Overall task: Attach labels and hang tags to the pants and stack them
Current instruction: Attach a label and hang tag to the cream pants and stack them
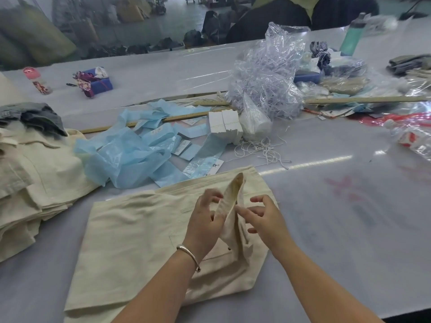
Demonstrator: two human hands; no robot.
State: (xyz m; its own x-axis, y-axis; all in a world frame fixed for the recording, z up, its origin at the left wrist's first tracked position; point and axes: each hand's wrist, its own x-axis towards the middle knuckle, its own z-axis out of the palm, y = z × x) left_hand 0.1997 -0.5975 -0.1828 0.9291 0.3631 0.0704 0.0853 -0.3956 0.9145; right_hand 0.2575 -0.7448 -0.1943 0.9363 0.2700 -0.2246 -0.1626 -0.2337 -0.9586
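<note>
Pants [144, 241] lie folded at lower centre of the surface [338, 206], a pocket lining pulled upright. Left hand [205, 220] pinches the lining; right hand [263, 217] works its other edge, fingers half spread. Advise keeping the lining taut and flat before labelling. Upper right, a clear bag [275, 73] holds tag strings; blue bags [130, 150] hold labels.

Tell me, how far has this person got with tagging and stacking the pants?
Looks done: a stack of cream pants sits at the left, though no tags show on them. In hand: the left hand and right hand pinch up a fold of the folded pants in front; no tag shows on it yet. Left: tying on a tag from the bundle of white tags with the loose strings, then stacking.
</note>
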